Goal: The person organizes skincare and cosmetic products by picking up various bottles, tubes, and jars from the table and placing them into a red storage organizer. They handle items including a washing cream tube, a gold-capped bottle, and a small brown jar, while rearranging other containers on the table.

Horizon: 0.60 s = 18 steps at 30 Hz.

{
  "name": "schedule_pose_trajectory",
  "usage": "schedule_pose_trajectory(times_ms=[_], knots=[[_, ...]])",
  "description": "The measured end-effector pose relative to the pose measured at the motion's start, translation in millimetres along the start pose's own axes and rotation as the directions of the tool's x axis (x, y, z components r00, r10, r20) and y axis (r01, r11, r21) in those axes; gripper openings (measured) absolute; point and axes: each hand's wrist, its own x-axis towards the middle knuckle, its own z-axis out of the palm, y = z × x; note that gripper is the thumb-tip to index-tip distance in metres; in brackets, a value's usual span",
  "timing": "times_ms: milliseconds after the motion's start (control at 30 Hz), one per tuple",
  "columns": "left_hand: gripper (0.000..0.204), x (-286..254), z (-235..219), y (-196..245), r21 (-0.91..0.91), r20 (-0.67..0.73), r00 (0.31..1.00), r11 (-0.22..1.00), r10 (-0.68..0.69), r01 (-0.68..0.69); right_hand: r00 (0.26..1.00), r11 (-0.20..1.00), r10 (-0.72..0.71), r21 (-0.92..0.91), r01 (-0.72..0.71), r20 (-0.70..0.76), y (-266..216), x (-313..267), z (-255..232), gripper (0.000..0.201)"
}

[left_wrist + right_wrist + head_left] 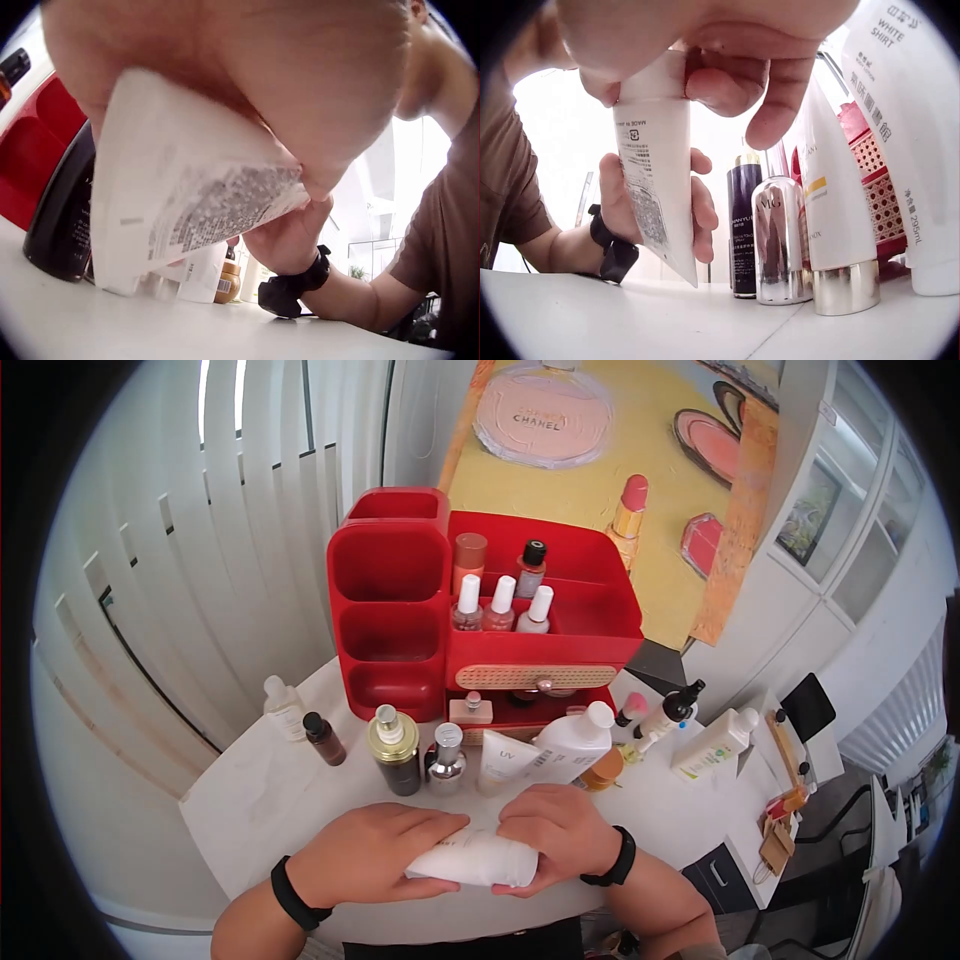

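Both hands hold a white squeeze tube (474,860) lying sideways in the head view, low over the front of the table. My left hand (375,852) grips its flat body, thumb on the near side and fingers over the top. At the other end, my right hand (562,832) pinches the cap end with thumb and fingers. Dense small print covers the tube's side (641,161) in the right wrist view. Just beyond the hands stand a UV cream tube (506,760), a silver bottle (445,765) and a dark bottle with a gold collar (398,760).
A red cosmetics organizer (390,630) stands at the back, with nail polish bottles (501,605) in it. A white lotion bottle (575,745), an amber jar (603,770) and a pump bottle (672,710) line the right. A small brown bottle (324,740) stands left on the white table (255,800).
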Motion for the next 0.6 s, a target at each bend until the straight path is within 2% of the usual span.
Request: schedule_pose_trajectory(times_ms=[33, 67, 167, 200, 267, 333, 400, 467, 600], knots=[[0.062, -1, 1, -3, -0.077, 0.043, 0.999, 0.997, -0.001, 0.005, 0.998, 0.998, -0.05, 0.034, 0.051, -0.028, 0, -1, 2, 0.063], [0.065, -3, 3, -5, -0.157, 0.089, 0.996, 0.988, -0.004, 0.018, 0.999, 0.998, -0.042, 0.034, 0.043, -0.028, -2, 0, 4, 0.063], [0.071, -5, 10, -12, -0.243, 0.093, 0.995, 0.97, 0.031, -0.007, 0.998, 0.994, -0.053, 0.09, 0.056, -0.034, -6, 1, 6, 0.051], [0.071, -4, 8, -10, -0.243, 0.091, 0.995, 0.97, 0.032, -0.009, 0.998, 0.992, -0.06, 0.11, 0.063, -0.037, -6, 2, 6, 0.05], [0.065, -1, 1, -2, -0.19, 0.187, 0.982, 0.98, -0.026, 0.062, 0.997, 0.989, -0.071, 0.127, 0.076, -0.04, -4, 2, 6, 0.049], [0.067, -2, 4, -5, -0.208, 0.217, 0.976, 0.976, -0.024, 0.07, 0.991, 0.985, -0.132, 0.109, 0.133, -0.012, -2, -1, 6, 0.059], [0.069, -3, 3, -4, -0.224, 0.246, 0.969, 0.971, -0.023, 0.08, 0.991, 0.985, -0.136, 0.105, 0.137, -0.014, -3, -2, 7, 0.058], [0.064, -3, 3, -1, -0.224, 0.353, 0.928, 0.953, -0.117, 0.205, 0.991, 0.986, -0.13, 0.1, 0.131, -0.014, -4, -4, 7, 0.056], [0.062, -4, 9, -2, -0.227, 0.283, 0.956, 0.963, -0.08, 0.148, 0.993, 0.987, -0.115, 0.116, 0.114, 0.007, -3, -4, 7, 0.053]])
